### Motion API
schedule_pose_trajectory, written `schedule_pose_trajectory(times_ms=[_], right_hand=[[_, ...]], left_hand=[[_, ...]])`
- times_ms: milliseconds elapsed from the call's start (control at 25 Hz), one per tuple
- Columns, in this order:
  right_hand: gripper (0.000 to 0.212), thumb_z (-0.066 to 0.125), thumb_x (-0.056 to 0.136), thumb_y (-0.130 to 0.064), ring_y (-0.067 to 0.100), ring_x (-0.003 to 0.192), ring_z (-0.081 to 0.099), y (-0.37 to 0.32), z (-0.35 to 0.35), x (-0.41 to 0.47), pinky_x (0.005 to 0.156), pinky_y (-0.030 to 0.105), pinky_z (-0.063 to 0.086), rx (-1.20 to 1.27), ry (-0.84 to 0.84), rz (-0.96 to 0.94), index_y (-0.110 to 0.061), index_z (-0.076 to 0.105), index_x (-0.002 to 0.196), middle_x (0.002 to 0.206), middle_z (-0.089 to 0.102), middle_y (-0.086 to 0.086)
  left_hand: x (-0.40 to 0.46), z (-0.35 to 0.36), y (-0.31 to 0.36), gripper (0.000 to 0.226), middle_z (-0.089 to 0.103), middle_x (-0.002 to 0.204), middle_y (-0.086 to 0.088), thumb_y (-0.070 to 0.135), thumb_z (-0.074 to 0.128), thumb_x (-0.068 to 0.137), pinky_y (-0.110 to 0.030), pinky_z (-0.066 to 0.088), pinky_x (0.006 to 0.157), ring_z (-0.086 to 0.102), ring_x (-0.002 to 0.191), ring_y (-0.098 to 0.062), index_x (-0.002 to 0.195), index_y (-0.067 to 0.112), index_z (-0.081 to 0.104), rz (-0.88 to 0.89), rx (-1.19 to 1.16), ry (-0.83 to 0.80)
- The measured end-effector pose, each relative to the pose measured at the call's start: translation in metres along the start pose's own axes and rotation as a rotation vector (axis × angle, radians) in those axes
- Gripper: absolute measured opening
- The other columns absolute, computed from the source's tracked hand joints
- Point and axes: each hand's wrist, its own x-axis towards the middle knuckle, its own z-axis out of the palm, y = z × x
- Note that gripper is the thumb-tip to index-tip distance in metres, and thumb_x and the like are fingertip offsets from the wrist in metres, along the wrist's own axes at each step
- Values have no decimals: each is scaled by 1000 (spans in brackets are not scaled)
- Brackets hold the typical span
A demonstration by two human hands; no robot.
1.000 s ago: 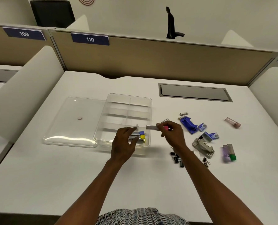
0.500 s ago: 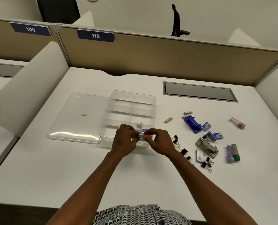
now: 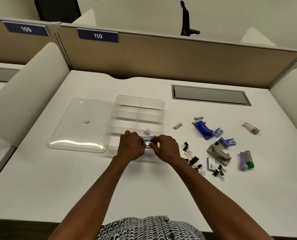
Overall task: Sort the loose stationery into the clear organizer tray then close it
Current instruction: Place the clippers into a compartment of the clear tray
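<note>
A: What are the fingers doing?

B: The left hand (image 3: pixel 130 147) and the right hand (image 3: pixel 166 148) meet over the near edge of the clear organizer tray (image 3: pixel 159 108), fingertips pinching a small silver stapler (image 3: pixel 146 140) between them; its make is hard to tell.

A: And around them?

B: Black binder clips (image 3: pixel 193 160) lie just right of the right hand. Farther right sit a grey hole punch (image 3: pixel 218 154), a blue stapler (image 3: pixel 203 129), small staple boxes (image 3: pixel 228 142), 3 small cylinders (image 3: pixel 178 125) and 2 lighters (image 3: pixel 246 160).

A: Inside the tray?

B: A small clip (image 3: pixel 148 129) lies in a near compartment. The clear lid (image 3: pixel 78 125) lies flat, touching the tray's left side.

A: The setting?

B: A white desk (image 3: pixel 57 179) with a tan partition (image 3: pixel 170 56) labelled 110.
</note>
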Motion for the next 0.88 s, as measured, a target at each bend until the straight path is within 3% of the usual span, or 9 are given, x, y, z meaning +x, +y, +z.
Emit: schedule_pose_trajectory(times_ms=[200,360,560,720,880], right_hand=[[19,60,91,-35,25,84,66,2,7,-2,63,28,41,-87,-32,35,-27,77,93,89,73,-2],[19,58,91,-35,25,83,67,6,4,-4,68,33,51,-96,-43,32,-23,73,91,87,75,-4],[25,58,93,-42,20,83,53,14,2,-17,65,30,39,-115,52,-170,-25,74,84,86,71,-8],[40,44,99,-46,23,86,48,16,-1,-15,69,32,28,-225,-28,-261,-26,77,91,86,72,-6],[40,38,103,-45,26,87,47,15,-2,-13,71,34,30,-273,-86,-272,-27,73,98,89,72,-3]], left_hand=[[-8,16,-6,35,67,101,1,41,45,94,-37,37,86,50,101,-22,99,17,71,-29,58,35],[-13,22,-11,32,68,93,4,37,49,95,-34,33,77,50,93,-19,95,19,74,36,25,138],[-14,26,-16,39,71,91,6,44,46,95,-34,33,80,49,97,-18,98,21,76,91,-22,153],[-14,26,-18,50,71,92,8,51,35,97,-38,38,82,49,97,-19,99,22,75,121,66,107],[-18,27,-20,52,70,106,11,51,35,98,-37,37,87,49,102,-20,94,21,77,151,69,119]])
